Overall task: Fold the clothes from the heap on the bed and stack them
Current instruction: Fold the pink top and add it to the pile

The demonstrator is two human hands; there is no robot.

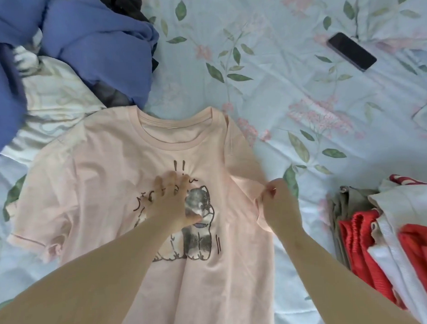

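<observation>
A pink T-shirt (99,166) lies face up, centre. The left hand (171,199) presses flat on its print. At 3 o'clock the right hand (278,200) apparently pinches the sleeve. A hard tug could drag the shirt crooked. The unfolded heap (94,44) waits at 11 o'clock.

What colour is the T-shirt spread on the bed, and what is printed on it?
Pale pink T-shirt with a dark-outlined cartoon cat print, seen in the head view.

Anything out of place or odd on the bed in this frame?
Only the dark smartphone lying on the floral sheet, upper right: it is no laundry. The pink T-shirt lies flat under the left hand; nothing looks damaged or spilled.
</observation>
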